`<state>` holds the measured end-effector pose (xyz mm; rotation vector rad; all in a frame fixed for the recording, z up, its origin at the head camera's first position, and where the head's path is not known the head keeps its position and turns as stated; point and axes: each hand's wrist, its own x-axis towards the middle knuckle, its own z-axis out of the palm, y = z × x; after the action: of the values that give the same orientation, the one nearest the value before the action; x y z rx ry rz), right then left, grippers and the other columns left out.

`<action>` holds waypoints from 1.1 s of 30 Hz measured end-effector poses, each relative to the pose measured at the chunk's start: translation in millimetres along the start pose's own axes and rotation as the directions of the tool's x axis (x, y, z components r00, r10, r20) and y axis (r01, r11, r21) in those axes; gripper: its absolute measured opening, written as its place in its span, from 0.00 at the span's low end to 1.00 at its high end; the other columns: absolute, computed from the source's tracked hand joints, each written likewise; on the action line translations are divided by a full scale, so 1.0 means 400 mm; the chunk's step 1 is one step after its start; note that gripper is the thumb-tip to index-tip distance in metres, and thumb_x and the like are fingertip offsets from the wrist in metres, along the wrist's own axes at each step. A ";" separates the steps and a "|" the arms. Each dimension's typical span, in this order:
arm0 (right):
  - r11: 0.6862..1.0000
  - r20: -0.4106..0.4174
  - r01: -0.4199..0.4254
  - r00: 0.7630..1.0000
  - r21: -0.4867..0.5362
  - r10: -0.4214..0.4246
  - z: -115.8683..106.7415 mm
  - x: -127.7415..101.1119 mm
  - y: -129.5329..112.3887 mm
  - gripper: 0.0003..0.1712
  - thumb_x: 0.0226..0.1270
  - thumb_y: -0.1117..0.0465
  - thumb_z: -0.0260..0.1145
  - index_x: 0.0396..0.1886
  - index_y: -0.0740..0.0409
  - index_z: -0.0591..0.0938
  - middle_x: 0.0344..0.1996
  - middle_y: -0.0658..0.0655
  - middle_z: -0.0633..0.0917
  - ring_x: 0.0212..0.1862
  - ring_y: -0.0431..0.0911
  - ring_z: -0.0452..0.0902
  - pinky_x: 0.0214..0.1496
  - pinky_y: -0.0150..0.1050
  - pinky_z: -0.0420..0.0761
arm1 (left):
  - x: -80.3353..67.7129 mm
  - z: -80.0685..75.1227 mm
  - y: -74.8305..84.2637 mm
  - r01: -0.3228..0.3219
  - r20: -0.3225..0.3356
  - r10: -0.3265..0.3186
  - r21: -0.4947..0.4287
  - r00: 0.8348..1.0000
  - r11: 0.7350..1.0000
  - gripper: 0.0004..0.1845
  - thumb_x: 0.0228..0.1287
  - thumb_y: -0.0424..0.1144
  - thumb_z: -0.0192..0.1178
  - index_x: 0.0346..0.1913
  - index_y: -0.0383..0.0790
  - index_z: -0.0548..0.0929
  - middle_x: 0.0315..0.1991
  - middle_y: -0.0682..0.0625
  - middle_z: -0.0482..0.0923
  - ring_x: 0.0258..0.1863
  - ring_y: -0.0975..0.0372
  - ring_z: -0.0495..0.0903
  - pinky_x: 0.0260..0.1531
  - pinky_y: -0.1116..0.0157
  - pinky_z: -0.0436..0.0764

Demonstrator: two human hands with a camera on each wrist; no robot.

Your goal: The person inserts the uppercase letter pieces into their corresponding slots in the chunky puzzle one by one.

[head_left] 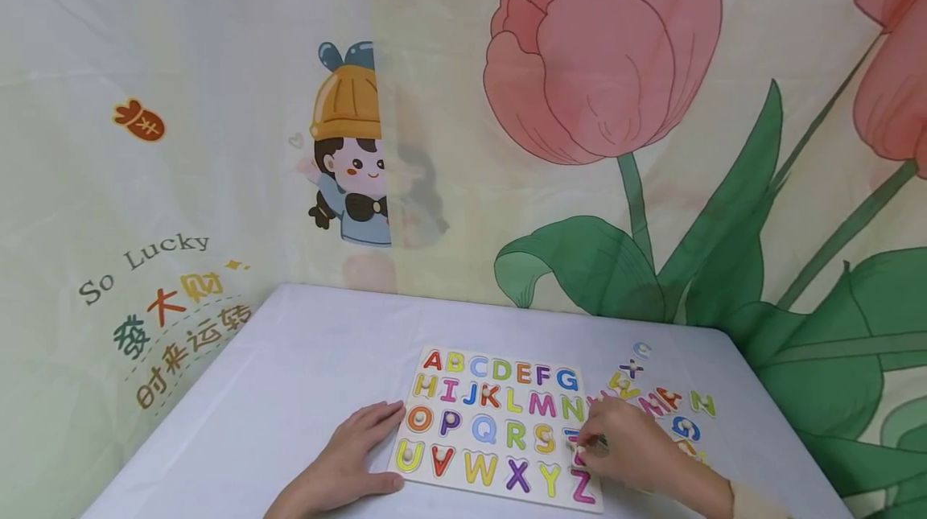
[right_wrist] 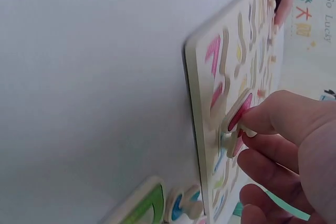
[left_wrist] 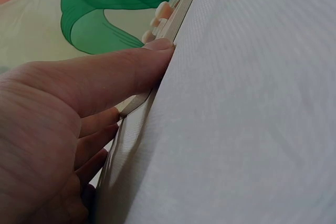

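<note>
My left hand (head_left: 351, 451) rests at the left edge of a wooden alphabet puzzle board (head_left: 507, 496), fingers and thumb fairly straight. In the left wrist view the thumb (left_wrist: 121, 72) presses along the board's side. My right hand (head_left: 626, 442) is over the board's right edge, around the T and Z places. Its thumb and forefinger pinch the knob of a pink letter piece (right_wrist: 241, 111), which is tilted close over the board; which letter it is, I cannot tell. Knobbed pieces such as the orange O (head_left: 419, 420) and red V (head_left: 440, 459) sit in the board.
Loose letter pieces lie right of the board, among them a green N (head_left: 702, 403), a blue G (head_left: 685, 428) and a dark X (head_left: 631, 368). Beneath everything is a white-covered table (head_left: 239, 422). A printed curtain (head_left: 449, 141) hangs behind its far edge.
</note>
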<state>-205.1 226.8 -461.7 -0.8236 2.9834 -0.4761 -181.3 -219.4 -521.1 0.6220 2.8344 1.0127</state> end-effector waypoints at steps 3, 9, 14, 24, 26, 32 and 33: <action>0.999 0.027 -0.003 1.000 0.041 0.001 0.005 -0.017 -0.010 0.05 0.56 0.54 0.84 0.30 0.39 0.94 0.27 0.30 0.79 0.35 0.33 0.70 0.36 0.31 0.78 | -0.001 0.001 -0.001 -0.007 -0.008 0.007 0.000 1.000 1.000 0.53 0.55 0.63 0.76 0.80 0.43 0.70 0.81 0.48 0.64 0.80 0.42 0.59 0.72 0.30 0.59; 0.994 0.067 -0.011 0.998 0.109 0.004 0.022 -0.031 -0.014 0.06 0.56 0.52 0.84 0.28 0.38 0.93 0.27 0.30 0.80 0.35 0.33 0.70 0.35 0.30 0.79 | -0.001 0.001 -0.002 0.007 0.003 -0.007 -0.011 1.000 1.000 0.53 0.54 0.63 0.77 0.80 0.43 0.70 0.82 0.48 0.63 0.80 0.42 0.57 0.72 0.29 0.58; 0.991 0.076 -0.028 0.997 0.132 0.018 0.032 -0.039 -0.015 0.08 0.56 0.50 0.84 0.26 0.31 0.90 0.26 0.30 0.79 0.34 0.33 0.70 0.35 0.31 0.78 | 0.000 0.001 -0.002 0.008 0.006 -0.007 -0.015 1.000 1.000 0.53 0.54 0.62 0.77 0.80 0.42 0.70 0.82 0.48 0.63 0.80 0.41 0.57 0.73 0.28 0.57; 0.985 0.101 -0.072 0.993 0.158 0.056 0.038 -0.053 -0.013 0.10 0.55 0.49 0.84 0.26 0.28 0.89 0.27 0.31 0.79 0.36 0.35 0.71 0.38 0.35 0.79 | 0.001 0.000 -0.003 -0.016 -0.006 0.016 -0.002 1.000 1.000 0.53 0.55 0.63 0.76 0.80 0.42 0.70 0.81 0.47 0.64 0.80 0.41 0.58 0.72 0.29 0.59; 0.985 0.100 -0.070 0.993 0.160 0.054 0.040 -0.054 -0.013 0.10 0.55 0.49 0.84 0.25 0.28 0.89 0.28 0.31 0.79 0.37 0.35 0.71 0.39 0.36 0.80 | 0.000 0.000 -0.005 -0.011 -0.003 0.011 -0.004 1.000 1.000 0.53 0.55 0.63 0.76 0.80 0.42 0.70 0.81 0.47 0.64 0.80 0.41 0.58 0.72 0.28 0.58; 0.988 0.085 -0.036 0.996 0.147 0.024 0.040 -0.056 -0.011 0.11 0.56 0.51 0.84 0.25 0.26 0.89 0.29 0.31 0.77 0.38 0.35 0.71 0.39 0.35 0.79 | 0.002 0.003 -0.007 0.001 0.005 -0.001 -0.004 1.000 1.000 0.54 0.55 0.64 0.76 0.80 0.43 0.70 0.82 0.47 0.63 0.80 0.40 0.57 0.72 0.28 0.57; 0.988 0.085 -0.033 0.996 0.148 0.020 0.040 -0.057 -0.010 0.11 0.56 0.51 0.84 0.25 0.26 0.89 0.29 0.31 0.77 0.38 0.35 0.71 0.40 0.35 0.80 | 0.003 0.003 -0.007 0.001 0.006 -0.001 -0.006 1.000 1.000 0.54 0.55 0.64 0.76 0.80 0.43 0.70 0.82 0.46 0.63 0.80 0.40 0.57 0.72 0.28 0.57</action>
<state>-181.9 230.3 -477.3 -0.7698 2.8373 -0.6388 -183.0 -220.2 -523.5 0.6223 2.8257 1.0166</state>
